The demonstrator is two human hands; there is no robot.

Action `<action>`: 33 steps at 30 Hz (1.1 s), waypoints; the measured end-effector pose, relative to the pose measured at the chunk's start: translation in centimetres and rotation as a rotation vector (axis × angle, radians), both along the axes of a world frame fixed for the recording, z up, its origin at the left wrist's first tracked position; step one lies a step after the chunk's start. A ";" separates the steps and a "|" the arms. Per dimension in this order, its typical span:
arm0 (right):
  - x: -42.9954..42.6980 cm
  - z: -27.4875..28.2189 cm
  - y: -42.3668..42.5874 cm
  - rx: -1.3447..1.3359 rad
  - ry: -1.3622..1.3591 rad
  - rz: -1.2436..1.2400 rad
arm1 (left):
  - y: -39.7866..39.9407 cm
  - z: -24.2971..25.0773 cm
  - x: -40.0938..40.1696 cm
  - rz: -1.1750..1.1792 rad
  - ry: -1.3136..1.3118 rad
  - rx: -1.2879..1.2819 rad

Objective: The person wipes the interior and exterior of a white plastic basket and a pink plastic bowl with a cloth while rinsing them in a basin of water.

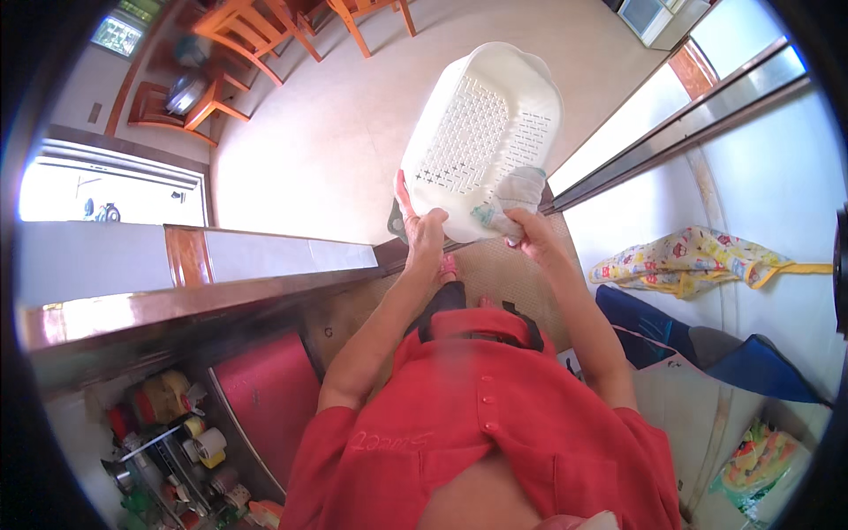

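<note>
A white perforated plastic basket point(464, 132) is tilted up in front of me, its slotted bottom in view. My left hand point(422, 228) grips its near left edge, with the thumb over the rim. In my right hand point(535, 235) is a pale, bunched cloth point(520, 192) with green edging, lying against the near right part of the basket. A dark greenish thing, too covered to name, shows behind the basket beside my left hand.
Wooden chairs point(248, 30) stand at the far left, one bearing a metal pot point(186, 94). A patterned apron point(689, 255) and a blue cloth item point(755, 364) hang on the right wall. Crowded kitchen things and a red panel point(268, 397) are at lower left. A doorway threshold lies below the basket.
</note>
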State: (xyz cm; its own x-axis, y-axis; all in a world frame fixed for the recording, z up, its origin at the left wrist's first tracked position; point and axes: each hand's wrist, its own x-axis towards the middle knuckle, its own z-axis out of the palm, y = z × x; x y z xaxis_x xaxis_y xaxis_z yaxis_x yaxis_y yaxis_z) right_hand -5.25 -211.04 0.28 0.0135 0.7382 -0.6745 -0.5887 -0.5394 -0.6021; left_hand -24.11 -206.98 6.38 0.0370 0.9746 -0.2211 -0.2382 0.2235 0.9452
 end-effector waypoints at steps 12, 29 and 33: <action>-4.3 -1.0 8.7 0.155 -0.099 -0.147 | 8.7 -0.4 -3.3 0.029 -0.039 -0.023; -1.3 -1.6 24.8 0.135 -0.222 0.039 | 23.7 -2.0 -0.7 0.150 -0.155 -0.129; 1.7 -6.0 30.5 0.361 -0.642 0.050 | 29.1 -2.4 2.9 0.169 -0.153 -0.160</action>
